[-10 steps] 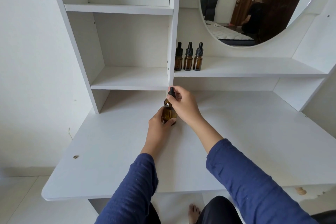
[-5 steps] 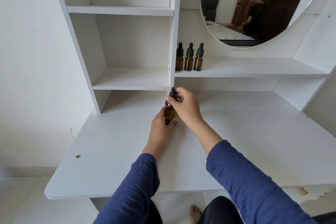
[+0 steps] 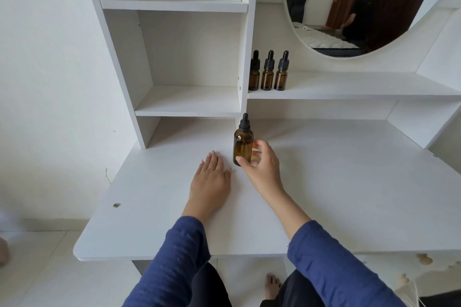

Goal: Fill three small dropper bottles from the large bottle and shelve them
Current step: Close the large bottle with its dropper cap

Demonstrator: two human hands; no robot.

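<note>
A person in dark blue long sleeves (image 3: 179, 262) reaches over a plain white worktop (image 3: 349, 182).

The left hand (image 3: 212, 177) lies flat on the worktop, palm down, with its fingers straight and close together. It holds nothing.

Just to the right of that hand, and a little further from the person, a large amber glass dropper bottle (image 3: 243, 144) stands upright on the worktop with its black dropper cap on.

The right hand (image 3: 262, 164) is cupped around the lower part of this bottle. The thumb lies against the front near the base, and the fingers curl around the right side and back. How firmly it grips cannot be told.

Beyond and above the right hand, three small amber glass dropper bottles (image 3: 267, 77) with black caps stand upright, side by side. They are at the left end of a long white shelf (image 3: 349, 87).

Above that shelf hangs a round mirror (image 3: 349, 7). Beyond the left hand rises a white open shelving unit (image 3: 189, 99).
</note>
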